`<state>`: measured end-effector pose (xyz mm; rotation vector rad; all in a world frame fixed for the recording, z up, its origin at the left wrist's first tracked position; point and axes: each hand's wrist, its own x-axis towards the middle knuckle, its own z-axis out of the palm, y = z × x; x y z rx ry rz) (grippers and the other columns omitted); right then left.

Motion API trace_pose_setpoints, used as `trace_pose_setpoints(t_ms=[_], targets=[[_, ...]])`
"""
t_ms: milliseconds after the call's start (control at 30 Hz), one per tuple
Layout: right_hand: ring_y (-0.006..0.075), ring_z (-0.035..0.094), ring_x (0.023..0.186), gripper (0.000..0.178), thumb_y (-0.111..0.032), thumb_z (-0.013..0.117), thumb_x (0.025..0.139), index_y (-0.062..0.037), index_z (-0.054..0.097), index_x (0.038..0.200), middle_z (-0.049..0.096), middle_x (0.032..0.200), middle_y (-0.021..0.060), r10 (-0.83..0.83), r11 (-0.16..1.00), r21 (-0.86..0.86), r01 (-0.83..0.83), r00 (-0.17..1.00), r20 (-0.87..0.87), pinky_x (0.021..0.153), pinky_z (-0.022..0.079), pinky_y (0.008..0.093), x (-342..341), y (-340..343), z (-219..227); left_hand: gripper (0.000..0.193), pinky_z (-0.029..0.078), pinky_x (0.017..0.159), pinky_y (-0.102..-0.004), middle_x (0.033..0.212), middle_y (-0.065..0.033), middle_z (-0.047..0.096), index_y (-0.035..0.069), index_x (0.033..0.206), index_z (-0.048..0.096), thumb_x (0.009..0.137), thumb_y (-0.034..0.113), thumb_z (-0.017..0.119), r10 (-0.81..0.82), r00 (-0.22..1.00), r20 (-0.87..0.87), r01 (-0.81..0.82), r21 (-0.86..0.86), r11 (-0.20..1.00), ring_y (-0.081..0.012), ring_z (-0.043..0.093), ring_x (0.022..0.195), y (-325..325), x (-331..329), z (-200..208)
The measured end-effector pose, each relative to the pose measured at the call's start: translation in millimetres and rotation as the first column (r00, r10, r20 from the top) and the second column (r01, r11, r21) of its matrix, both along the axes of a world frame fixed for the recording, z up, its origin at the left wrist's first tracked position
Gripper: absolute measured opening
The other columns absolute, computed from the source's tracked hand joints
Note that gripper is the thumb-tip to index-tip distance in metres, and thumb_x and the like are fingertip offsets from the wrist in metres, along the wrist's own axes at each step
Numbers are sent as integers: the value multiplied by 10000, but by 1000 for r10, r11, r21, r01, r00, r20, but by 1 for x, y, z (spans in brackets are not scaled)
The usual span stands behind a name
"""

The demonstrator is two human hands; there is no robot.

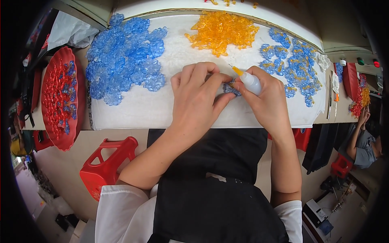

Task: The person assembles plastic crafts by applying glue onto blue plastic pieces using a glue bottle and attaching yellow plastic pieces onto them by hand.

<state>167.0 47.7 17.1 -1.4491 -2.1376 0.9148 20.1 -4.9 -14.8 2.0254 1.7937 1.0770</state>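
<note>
Over the white cloth (pixel 133 115), my right hand (pixel 268 97) is closed round a small white squeeze bottle (pixel 252 84). The bottle tilts, its yellow tip with a thin needle (pixel 236 70) pointing up and left. Left of it, my left hand (pixel 196 95) has bent fingers, with thumb and forefinger at a small blue translucent plastic piece (pixel 231 90). The right fingertips also touch or nearly touch this piece, and a bit of yellow shows on it. The fingers cover part of its shape.
A heap of blue translucent pieces (pixel 125 60) spreads at left, and orange-yellow pieces (pixel 223 32) lie at the back. Blue-and-yellow pieces (pixel 300 65) lie at right. Beside the cloth stands a red tray (pixel 48 101); a red stool (pixel 107 162) is below. Another person (pixel 362 141) sits far right.
</note>
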Motion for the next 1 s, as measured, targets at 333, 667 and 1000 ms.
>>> trace_pose_setpoints(t_ms=[333,667,1000], targets=[[371,594,725,126,-10,644,710,19,562,802,598,760,200,18,992,122,-18,1000,-4,634,472,396,-1,-5,0,310,310,795,-361,981,-30,507,73,888,629,615,146,755,3,1000,20,-2,-11,1000,-214,471,956,1,1,-1],[375,598,715,112,-19,644,702,16,576,784,597,717,203,93,996,12,-94,995,35,641,468,409,-3,8,8,303,312,786,-355,969,-21,502,79,883,630,615,147,755,15,1000,5,-15,-2,1000,-207,471,943,1,1,-1],[374,600,756,141,-8,650,688,32,573,798,604,766,212,101,990,95,-105,994,46,673,475,412,-5,2,5,309,343,765,-339,964,-20,514,63,895,630,621,133,755,-82,996,37,83,-23,996,-215,475,938,4,-9,-2]])
